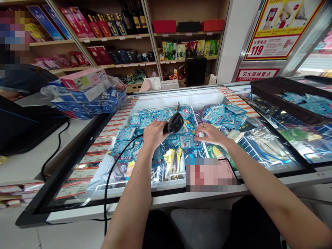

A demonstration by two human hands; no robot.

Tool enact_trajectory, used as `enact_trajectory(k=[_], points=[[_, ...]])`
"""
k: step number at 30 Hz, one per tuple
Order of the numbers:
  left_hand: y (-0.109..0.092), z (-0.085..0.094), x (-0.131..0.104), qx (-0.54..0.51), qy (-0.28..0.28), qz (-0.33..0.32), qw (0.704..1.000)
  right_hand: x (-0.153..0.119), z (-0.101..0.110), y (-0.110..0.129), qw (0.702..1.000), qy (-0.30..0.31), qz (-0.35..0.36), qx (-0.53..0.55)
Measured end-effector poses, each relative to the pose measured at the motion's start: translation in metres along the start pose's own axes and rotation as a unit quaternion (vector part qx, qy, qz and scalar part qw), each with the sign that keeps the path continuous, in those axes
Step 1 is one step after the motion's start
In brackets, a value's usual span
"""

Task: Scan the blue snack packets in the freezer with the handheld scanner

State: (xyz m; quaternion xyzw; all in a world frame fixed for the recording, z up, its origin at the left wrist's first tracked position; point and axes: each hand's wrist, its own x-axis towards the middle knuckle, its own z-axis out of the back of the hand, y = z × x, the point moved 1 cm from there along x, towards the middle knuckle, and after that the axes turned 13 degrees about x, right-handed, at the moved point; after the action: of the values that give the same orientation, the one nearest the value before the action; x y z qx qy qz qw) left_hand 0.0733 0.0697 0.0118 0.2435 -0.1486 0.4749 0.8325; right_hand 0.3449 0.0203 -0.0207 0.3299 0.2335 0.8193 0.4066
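My left hand (155,135) is wrapped round the handle of a black handheld barcode scanner (175,122), its head tilted over the blue packets. A black cable (112,169) runs from it down past my left forearm. My right hand (209,134), with a ring on one finger, has its fingertips closed at the right edge of a small flat blue packet (188,141). Many similar blue packets (126,133) lie spread on the glass top under and left of my hands. Another loose pile of blue packets (224,116) lies beyond my right hand.
Below the glass of the chest freezer (160,197) are wire baskets with packaged goods. A phone (212,174) lies at the near edge. A brown crate (293,100) with blue packets stands right; plastic-wrapped boxes (85,90) stand left. Another person (23,76) is at far left, before shelves.
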Motion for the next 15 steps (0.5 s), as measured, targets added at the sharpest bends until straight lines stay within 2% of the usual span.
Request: enact_trajectory(k=[3,7,9,15], points=[[-0.001,-0.002,0.001,0.008,0.002,-0.016,1.0,-0.001,0.003,-0.005,0.999,-0.027,-0.018,-0.033],[-0.003,-0.003,0.002,0.006,0.006,-0.037,0.999,-0.001,0.002,-0.007,0.998,0.0,-0.027,-0.049],[-0.004,-0.002,0.002,0.005,0.01,-0.041,0.999,-0.001,0.002,-0.008,0.998,-0.008,-0.045,-0.038],[-0.006,-0.002,0.002,0.005,0.01,-0.041,0.999,-0.002,0.003,-0.025,0.978,-0.12,-0.165,0.045]])
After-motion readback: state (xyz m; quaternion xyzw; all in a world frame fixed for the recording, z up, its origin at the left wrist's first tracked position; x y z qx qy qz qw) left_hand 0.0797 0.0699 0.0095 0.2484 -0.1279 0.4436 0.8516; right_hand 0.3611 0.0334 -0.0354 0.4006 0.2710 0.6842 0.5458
